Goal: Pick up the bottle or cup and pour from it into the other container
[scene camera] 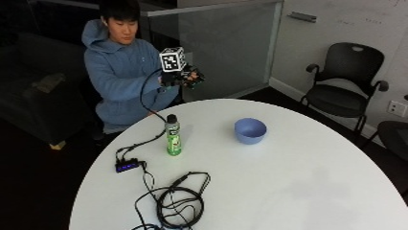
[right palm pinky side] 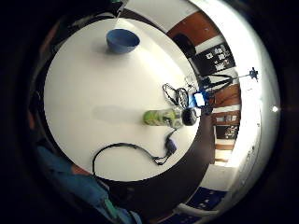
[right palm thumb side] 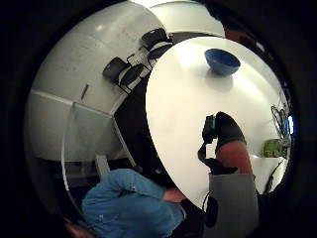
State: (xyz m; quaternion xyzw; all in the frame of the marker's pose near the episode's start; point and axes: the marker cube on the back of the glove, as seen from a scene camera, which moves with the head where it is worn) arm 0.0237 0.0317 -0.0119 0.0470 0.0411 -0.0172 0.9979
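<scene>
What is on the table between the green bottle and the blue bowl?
Nothing. In the outside view only bare white table lies between the green bottle and the blue bowl; the cables sit on the bottle's other side.

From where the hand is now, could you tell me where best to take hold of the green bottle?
Probably round the middle of the green bottle, below its black cap. It stands upright on the table, apart from the blue bowl, so a sideways grip from the person's side looks easiest. The gloved right hand is raised above the table edge, holding nothing.
</scene>
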